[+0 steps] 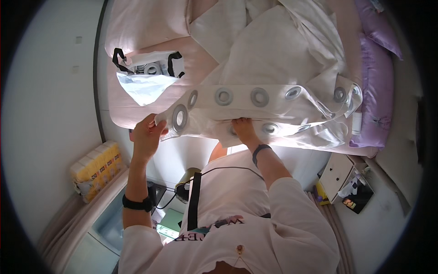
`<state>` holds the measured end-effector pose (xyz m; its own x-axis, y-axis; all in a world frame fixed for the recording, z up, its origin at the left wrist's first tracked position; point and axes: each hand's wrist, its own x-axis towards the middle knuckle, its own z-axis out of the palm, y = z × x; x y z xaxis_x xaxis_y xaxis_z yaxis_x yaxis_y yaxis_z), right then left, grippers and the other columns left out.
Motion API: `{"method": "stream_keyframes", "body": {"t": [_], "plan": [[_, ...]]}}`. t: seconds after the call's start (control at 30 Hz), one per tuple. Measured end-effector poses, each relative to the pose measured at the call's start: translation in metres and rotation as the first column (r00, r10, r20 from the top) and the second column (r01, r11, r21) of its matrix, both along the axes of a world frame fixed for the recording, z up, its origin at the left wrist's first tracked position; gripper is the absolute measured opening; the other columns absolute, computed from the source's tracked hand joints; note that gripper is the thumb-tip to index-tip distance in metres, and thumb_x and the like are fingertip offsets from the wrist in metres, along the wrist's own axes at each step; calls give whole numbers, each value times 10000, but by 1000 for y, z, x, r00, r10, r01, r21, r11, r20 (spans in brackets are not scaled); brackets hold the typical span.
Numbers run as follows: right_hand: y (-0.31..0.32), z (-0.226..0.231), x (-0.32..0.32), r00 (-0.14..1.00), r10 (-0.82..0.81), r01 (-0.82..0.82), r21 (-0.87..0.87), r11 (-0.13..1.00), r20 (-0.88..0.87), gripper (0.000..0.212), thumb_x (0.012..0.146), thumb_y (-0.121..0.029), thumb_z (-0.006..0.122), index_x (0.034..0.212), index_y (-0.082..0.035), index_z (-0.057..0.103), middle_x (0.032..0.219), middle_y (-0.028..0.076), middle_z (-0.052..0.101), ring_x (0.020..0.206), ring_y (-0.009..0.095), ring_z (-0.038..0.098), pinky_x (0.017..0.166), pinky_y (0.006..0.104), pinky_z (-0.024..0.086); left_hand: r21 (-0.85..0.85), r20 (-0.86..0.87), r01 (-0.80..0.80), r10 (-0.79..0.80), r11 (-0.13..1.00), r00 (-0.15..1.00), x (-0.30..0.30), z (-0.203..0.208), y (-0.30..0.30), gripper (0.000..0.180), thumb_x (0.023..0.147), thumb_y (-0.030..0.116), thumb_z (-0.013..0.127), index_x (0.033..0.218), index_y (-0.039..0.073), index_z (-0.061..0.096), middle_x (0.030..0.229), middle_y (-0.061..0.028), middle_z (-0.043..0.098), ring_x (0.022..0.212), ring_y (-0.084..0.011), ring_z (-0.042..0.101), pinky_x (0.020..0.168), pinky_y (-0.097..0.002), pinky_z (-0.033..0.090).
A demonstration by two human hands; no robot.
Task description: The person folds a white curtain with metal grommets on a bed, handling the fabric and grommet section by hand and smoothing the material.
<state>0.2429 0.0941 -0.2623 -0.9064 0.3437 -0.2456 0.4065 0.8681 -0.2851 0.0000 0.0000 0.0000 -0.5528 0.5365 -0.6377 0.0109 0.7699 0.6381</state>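
A cream curtain [273, 50] lies spread over the bed, with large grey eyelet rings [223, 96] set in a row along its near band. My left hand [148, 137] pinches the band's left end, just beside a ring [179, 118]. At the near edge of the bed, my right hand [245, 130] grips a fold of the curtain below the band, and its fingertips are partly hidden by the cloth. To the far left of my hands sits a white plastic bag [146, 86] with black handles, standing open, with several loose grey rings [153, 69] inside.
The bed [205, 59] has pink bedding, with purple pillows [376, 86] on its right. A nightstand [337, 178] stands at right, holding a dark tray. Yellow packs [98, 169] are stacked at left. A bin [186, 185] and a cable [228, 168] are near my body.
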Motion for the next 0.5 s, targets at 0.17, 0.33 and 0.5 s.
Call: {"method": "stream_keyframes", "body": {"t": [0.17, 0.33, 0.5], "plan": [[-9, 2, 0, 999, -40, 40, -79, 996, -2, 167, 670, -166, 454, 818, -107, 506, 849, 50, 502, 839, 209, 469, 782, 430, 302, 49, 103, -187, 181, 981, 978, 15, 0, 8, 123, 788, 113, 418, 879, 36, 449, 719, -13, 512, 632, -64, 504, 555, -218, 470], [-6, 41, 4, 988, 121, -135, -160, 978, -95, 173, 639, -120, 481, 811, -111, 500, 793, 43, 501, 800, 204, 475, 732, 367, 330, 27, 91, -213, 210, 977, 974, 19, -2, 9, 117, 812, 119, 377, 881, 42, 431, 750, 1, 495, 690, -56, 486, 620, -211, 456], [14, 149, 8, 905, 381, -424, -474, 772, -190, 244, 631, -53, 466, 860, -133, 477, 752, 34, 489, 783, 198, 474, 691, 311, 351, 315, 291, -184, 89, 931, 952, 24, -11, 8, 131, 814, 111, 370, 904, 30, 421, 836, -12, 473, 778, -64, 469, 691, -249, 443]]}}
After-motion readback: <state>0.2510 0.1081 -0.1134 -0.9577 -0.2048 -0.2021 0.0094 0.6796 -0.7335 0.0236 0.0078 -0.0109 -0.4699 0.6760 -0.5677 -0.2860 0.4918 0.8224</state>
